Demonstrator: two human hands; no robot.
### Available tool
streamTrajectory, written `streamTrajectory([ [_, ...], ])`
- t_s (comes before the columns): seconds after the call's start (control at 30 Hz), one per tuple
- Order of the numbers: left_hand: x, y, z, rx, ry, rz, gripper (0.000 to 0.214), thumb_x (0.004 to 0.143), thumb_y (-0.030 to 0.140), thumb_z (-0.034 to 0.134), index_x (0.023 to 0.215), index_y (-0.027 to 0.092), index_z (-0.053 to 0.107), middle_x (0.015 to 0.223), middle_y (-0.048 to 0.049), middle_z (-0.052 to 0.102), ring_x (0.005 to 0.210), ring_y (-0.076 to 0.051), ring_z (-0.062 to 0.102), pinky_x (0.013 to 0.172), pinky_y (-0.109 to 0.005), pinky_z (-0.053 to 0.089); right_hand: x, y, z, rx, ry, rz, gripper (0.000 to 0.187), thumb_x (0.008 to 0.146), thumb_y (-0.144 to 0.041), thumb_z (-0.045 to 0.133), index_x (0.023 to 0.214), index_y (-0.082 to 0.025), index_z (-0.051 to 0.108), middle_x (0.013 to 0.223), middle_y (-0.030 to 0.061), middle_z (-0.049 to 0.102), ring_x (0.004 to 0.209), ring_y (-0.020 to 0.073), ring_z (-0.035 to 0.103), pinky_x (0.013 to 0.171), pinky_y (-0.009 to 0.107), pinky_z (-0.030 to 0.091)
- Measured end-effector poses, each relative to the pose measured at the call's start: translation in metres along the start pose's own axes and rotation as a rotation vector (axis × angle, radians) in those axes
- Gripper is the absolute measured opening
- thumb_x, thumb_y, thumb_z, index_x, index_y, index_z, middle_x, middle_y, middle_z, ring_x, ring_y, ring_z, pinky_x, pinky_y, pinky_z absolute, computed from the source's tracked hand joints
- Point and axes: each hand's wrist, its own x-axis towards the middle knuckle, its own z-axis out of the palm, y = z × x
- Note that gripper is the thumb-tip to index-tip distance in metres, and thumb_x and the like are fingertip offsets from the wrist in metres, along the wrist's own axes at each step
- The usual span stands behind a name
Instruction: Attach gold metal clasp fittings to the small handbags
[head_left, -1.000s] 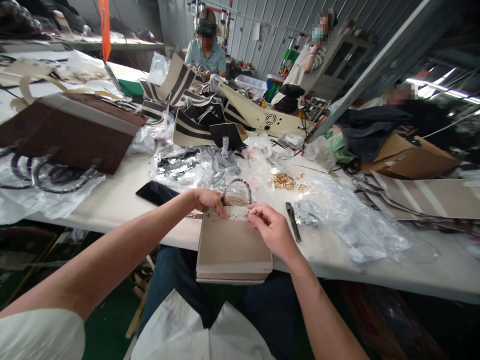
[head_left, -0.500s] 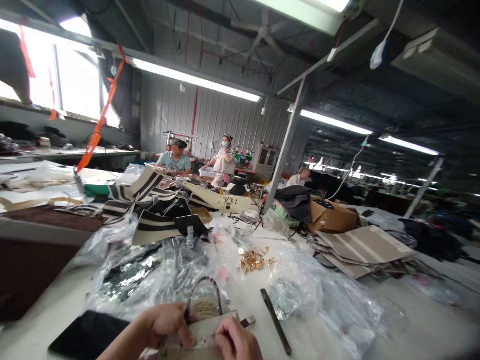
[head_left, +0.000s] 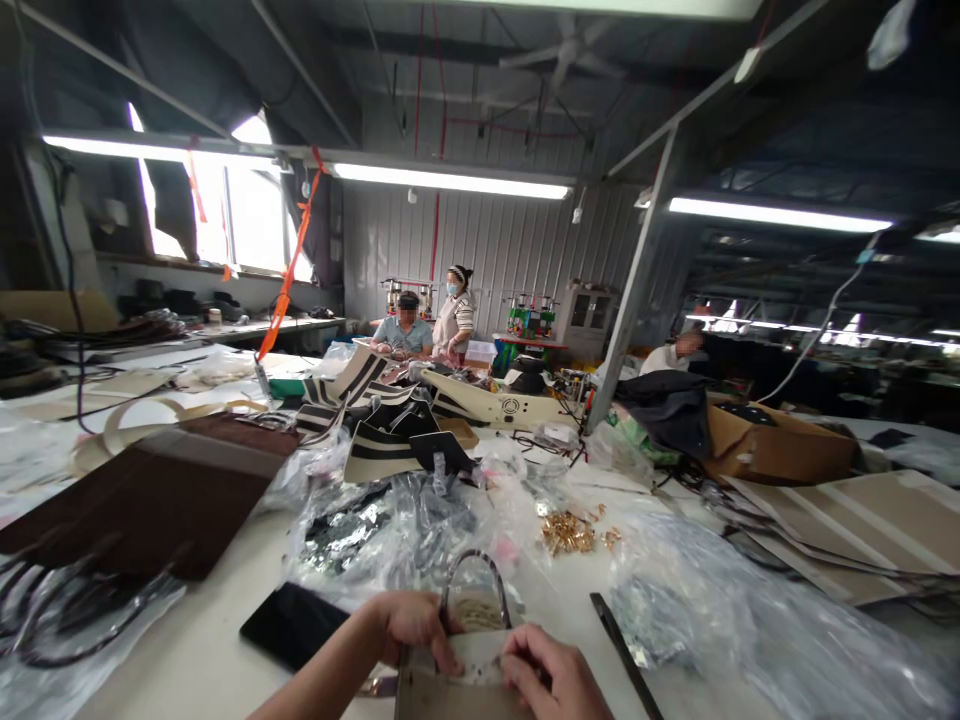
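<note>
At the bottom of the head view, my left hand (head_left: 420,630) grips the left edge of a pale handbag panel (head_left: 457,695), its thumb lying on the surface. My right hand (head_left: 551,670) pinches the panel's upper right part, where small dark marks or holes show. A dark curved handle (head_left: 487,562) rises behind the panel's top edge, around some beige material. Whether my right fingers hold a small part as well is hidden. A slim black tool (head_left: 626,650) lies to the right of my hands. Left of them rests a flat black device (head_left: 296,625), partly behind my forearm.
Gold-coloured metal fittings (head_left: 568,533) are piled beyond my hands. Plastic bags of small parts (head_left: 660,610) spread at right. A dark brown bag piece (head_left: 172,490) lies left, striped panels (head_left: 382,450) behind, cardboard sheets (head_left: 862,520) at right. Several people are farther back.
The view has turned left, so everything sits farther right, and more of the brown bag piece with its handles shows. Both hands keep their hold on the panel.
</note>
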Motion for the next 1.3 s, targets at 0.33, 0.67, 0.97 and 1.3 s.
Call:
streamTrajectory([
  [0.33, -0.033, 0.029, 0.018, -0.115, 0.015, -0.110, 0.042, 0.064, 0.018, 0.099, 0.104, 0.014, 0.088, 0.097, -0.0129, 0.088, 0.076, -0.027, 0.083, 0.063, -0.028, 0.067, -0.002, -0.051, -0.039, -0.004, -0.132, 0.049, 0.020, 0.105, -0.037, 0.069, 0.104, -0.021, 0.082, 0.090, 0.0030, 0.078, 0.079, 0.0198, 0.072, 0.072, 0.028, 0.060],
  [0.67, -0.037, 0.036, 0.024, -0.103, 0.018, -0.155, 0.055, 0.058, 0.017, 0.102, 0.111, 0.016, 0.088, 0.105, -0.0128, 0.089, 0.078, -0.027, 0.084, 0.064, -0.027, 0.067, 0.018, -0.071, -0.028, -0.201, -0.248, -0.112, 0.020, 0.103, -0.019, 0.066, 0.096, -0.023, 0.084, 0.097, 0.0022, 0.078, 0.081, 0.0187, 0.070, 0.074, 0.030, 0.054],
  [0.97, -0.034, 0.032, 0.021, -0.086, 0.008, -0.112, 0.049, 0.064, 0.020, 0.101, 0.110, 0.013, 0.087, 0.102, -0.0150, 0.088, 0.082, -0.029, 0.085, 0.075, -0.033, 0.071, 0.028, -0.064, -0.013, -0.240, -0.270, -0.124, 0.024, 0.101, -0.006, 0.069, 0.099, -0.024, 0.085, 0.099, -0.0001, 0.081, 0.092, 0.0193, 0.073, 0.083, 0.031, 0.051],
  [1.3, -0.035, 0.034, 0.024, -0.084, 0.022, -0.119, 0.052, 0.058, 0.018, 0.102, 0.108, 0.015, 0.087, 0.100, -0.0125, 0.089, 0.081, -0.028, 0.085, 0.073, -0.031, 0.071, 0.017, -0.062, -0.006, -0.380, -0.188, -0.145, 0.029, 0.101, -0.005, 0.070, 0.113, -0.028, 0.084, 0.114, 0.0027, 0.082, 0.097, 0.0225, 0.076, 0.087, 0.033, 0.053],
])
